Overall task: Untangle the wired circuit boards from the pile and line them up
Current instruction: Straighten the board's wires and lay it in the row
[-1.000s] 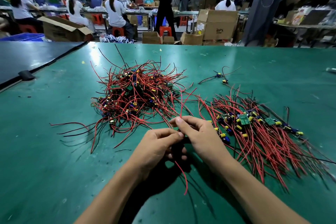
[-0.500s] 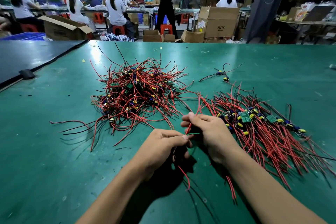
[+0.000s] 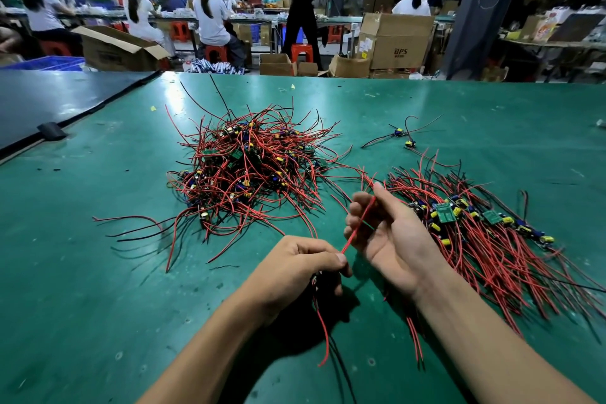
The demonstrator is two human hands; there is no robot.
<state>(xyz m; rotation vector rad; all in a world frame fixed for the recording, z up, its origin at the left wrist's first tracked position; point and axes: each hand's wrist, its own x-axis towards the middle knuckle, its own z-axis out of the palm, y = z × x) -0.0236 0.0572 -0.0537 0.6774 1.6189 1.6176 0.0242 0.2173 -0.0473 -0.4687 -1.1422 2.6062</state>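
Head view: a red wire (image 3: 359, 223) is pinched by left hand (image 3: 295, 269) and right hand (image 3: 390, 233), mid-frame. Pile (image 3: 249, 170) is seen upper centre, lined row (image 3: 485, 233) at right. Untangling is judged in hand; next, laying onto that row is required.

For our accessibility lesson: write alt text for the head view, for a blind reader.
The left hand and right hand hold a red wire taut between them over a green table, tangled pile behind, lined-up boards on the right.

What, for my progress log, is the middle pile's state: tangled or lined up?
Tangled: the middle pile has red wires crossing in every direction.
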